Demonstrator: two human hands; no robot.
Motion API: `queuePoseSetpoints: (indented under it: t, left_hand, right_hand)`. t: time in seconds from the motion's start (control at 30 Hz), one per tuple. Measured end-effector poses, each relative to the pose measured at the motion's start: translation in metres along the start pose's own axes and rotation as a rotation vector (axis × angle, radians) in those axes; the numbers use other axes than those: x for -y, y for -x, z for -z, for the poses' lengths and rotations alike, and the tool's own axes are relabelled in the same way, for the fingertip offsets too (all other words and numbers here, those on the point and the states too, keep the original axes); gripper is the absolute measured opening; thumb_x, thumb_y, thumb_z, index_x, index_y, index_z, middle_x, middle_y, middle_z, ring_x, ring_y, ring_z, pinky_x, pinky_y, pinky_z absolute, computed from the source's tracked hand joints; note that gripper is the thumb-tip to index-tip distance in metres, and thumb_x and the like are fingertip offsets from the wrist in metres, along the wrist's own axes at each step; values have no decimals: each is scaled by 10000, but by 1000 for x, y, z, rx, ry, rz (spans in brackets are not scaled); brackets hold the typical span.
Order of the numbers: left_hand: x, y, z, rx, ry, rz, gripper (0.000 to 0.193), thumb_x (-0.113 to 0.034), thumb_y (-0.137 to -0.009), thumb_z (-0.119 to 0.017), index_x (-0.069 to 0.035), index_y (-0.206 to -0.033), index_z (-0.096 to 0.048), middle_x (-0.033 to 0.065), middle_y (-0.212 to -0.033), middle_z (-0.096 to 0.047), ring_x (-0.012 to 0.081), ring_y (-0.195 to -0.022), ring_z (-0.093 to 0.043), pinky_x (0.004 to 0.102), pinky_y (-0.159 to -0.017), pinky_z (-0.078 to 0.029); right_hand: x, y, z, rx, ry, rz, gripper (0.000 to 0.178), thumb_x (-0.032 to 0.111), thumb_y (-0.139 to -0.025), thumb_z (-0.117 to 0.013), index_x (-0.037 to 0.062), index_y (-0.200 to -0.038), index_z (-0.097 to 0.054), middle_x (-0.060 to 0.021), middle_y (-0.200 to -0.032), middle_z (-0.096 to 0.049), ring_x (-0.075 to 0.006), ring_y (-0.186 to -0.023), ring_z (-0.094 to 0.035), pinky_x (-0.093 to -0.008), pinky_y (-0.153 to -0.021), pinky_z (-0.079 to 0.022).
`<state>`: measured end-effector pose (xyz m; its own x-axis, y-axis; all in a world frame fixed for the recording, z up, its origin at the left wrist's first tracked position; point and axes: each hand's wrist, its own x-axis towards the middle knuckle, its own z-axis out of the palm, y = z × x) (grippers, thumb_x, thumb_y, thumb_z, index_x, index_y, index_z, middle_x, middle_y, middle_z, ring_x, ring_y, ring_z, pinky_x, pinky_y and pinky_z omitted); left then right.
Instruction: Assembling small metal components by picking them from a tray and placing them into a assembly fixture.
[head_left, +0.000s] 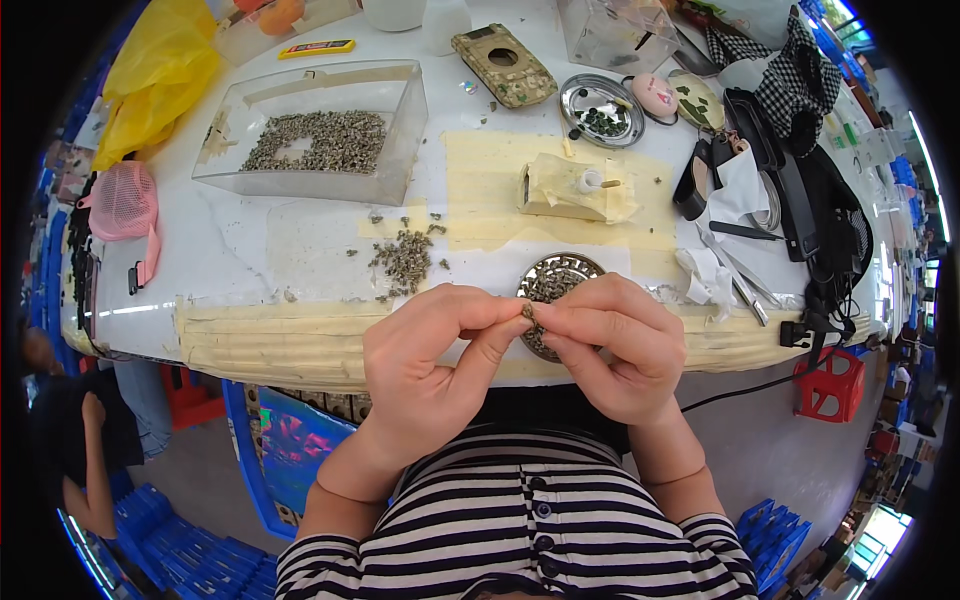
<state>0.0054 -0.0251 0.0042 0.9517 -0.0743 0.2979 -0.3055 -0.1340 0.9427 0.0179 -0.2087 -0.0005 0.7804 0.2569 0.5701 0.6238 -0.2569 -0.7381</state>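
Observation:
My left hand [425, 345] and my right hand [625, 345] meet at the table's near edge, thumbs and forefingers pinched together. Between the fingertips is a small brownish-grey metal-looking piece [528, 312], mostly covered, so its exact kind cannot be made out. Just behind and under the fingers stands a round metal dish [541, 263] filled with many similar tiny pieces; my right hand hides part of it. A loose pile of the same pieces [402, 262] lies on the table beyond my left hand.
A clear plastic box [405, 135] with more pieces stands at the far left. Behind the dish is a taped block [560, 195] with a white nozzle-like top. Tweezers [745, 290], a phone-like camouflage case [505, 65] and a second round dish [637, 128] lie around.

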Motion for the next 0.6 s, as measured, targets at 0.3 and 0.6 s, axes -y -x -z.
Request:
queuePoseSetpoints:
  t: [0.3,0.6]
  left_hand:
    - [1,1,0,8,135,135,76,34,-830,-722,29,-906,-719,98,-817,-704,141,-689,-646,245,-626,-517]
    - [2,1,0,5,121,115,81,37,-824,-725,28,-905,-720,96,-813,-704,140,-688,-645,245,-623,-515]
  right_hand:
    - [-2,0,-1,-3,-20,14,281,-55,-732,-756,16,-1004,-750,-80,-837,-673,-197,-695,-639,-276,-603,-504]
    - [-2,1,-1,-3,-27,7,274,-54,-733,-756,17,-997,-751,-79,-834,-674,-196,-692,-641,-275,-599,-504]
